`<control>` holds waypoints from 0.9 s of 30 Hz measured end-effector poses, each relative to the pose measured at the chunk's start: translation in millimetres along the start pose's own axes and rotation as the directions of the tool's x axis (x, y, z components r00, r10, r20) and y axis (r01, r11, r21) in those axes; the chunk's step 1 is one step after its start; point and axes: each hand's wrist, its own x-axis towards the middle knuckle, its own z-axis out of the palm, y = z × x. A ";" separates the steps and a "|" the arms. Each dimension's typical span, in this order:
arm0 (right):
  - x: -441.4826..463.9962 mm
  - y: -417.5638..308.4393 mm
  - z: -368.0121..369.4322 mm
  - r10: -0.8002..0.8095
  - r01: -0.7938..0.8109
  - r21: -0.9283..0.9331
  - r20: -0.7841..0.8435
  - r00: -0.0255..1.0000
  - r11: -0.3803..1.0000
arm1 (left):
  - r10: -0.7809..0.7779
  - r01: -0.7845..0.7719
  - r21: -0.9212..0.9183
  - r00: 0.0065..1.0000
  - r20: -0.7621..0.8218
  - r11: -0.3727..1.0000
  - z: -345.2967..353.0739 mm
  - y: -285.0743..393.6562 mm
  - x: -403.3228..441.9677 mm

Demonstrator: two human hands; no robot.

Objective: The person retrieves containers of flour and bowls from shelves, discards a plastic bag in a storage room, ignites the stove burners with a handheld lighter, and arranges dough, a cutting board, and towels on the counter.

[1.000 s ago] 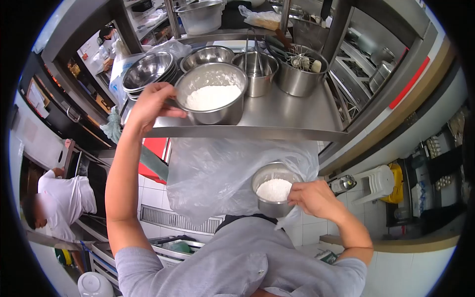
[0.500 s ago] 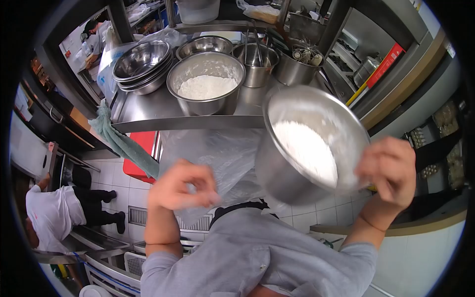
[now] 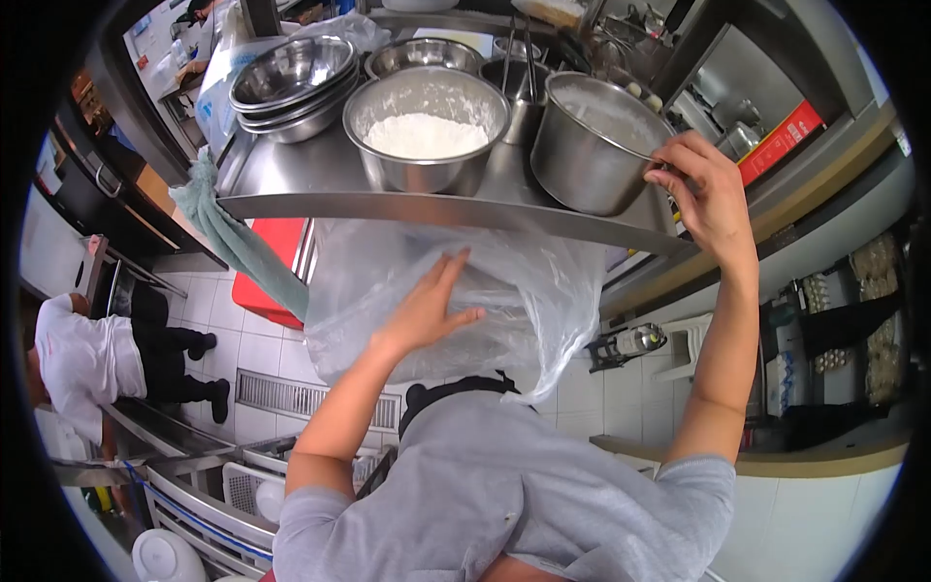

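Note:
My right hand [image 3: 708, 194] pinches the rim of a deep steel pot [image 3: 587, 160] at the right end of the metal shelf [image 3: 465, 210]. White powder coats the inside of that pot, and its bottom is hidden from me. My left hand [image 3: 429, 306], fingers apart and holding nothing, is over a large clear plastic bag [image 3: 553, 291] below the shelf's front edge. Left of the pot stands a steel bowl [image 3: 427, 177] with a mound of white flour-like powder [image 3: 427, 136] in it.
Stacked steel bowls [image 3: 296, 82] occupy the shelf's left side, with another bowl [image 3: 424, 58] behind. Tongs [image 3: 529, 58] stand in a container at the back. A green cloth [image 3: 218, 218] hangs at the left corner, near a red box [image 3: 267, 286]. Another person [image 3: 92, 344] works at left.
The pot of white powder has gone from in front of me up onto the shelf's right end, with my right hand at its rim. My left hand has opened and moved toward the bag.

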 end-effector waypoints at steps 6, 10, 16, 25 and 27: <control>-23.5 2.9 32.4 0.063 -0.063 0.021 -0.006 0.998 0.998 | 0.271 -0.224 0.477 0.962 -0.030 0.850 7.5 -31.8 40.1; -55.3 -36.3 46.7 -0.082 0.010 -0.179 -0.399 0.913 0.984 | 0.320 -0.234 0.551 0.946 -0.062 0.801 5.5 -51.2 69.2; -102.2 -49.1 225.8 0.022 -0.337 0.605 0.466 0.884 0.722 | 0.425 -0.269 0.654 0.901 -0.089 0.707 5.6 -98.8 97.1; -63.9 59.1 429.0 0.684 -0.753 0.643 0.614 0.394 -0.143 | 0.189 -0.153 0.459 0.981 -0.035 0.875 -7.9 -48.5 96.7; -61.1 65.7 441.4 0.664 -0.764 0.638 0.612 0.431 -0.092 | 0.205 -0.158 0.421 0.976 -0.069 0.893 -9.1 -45.5 93.0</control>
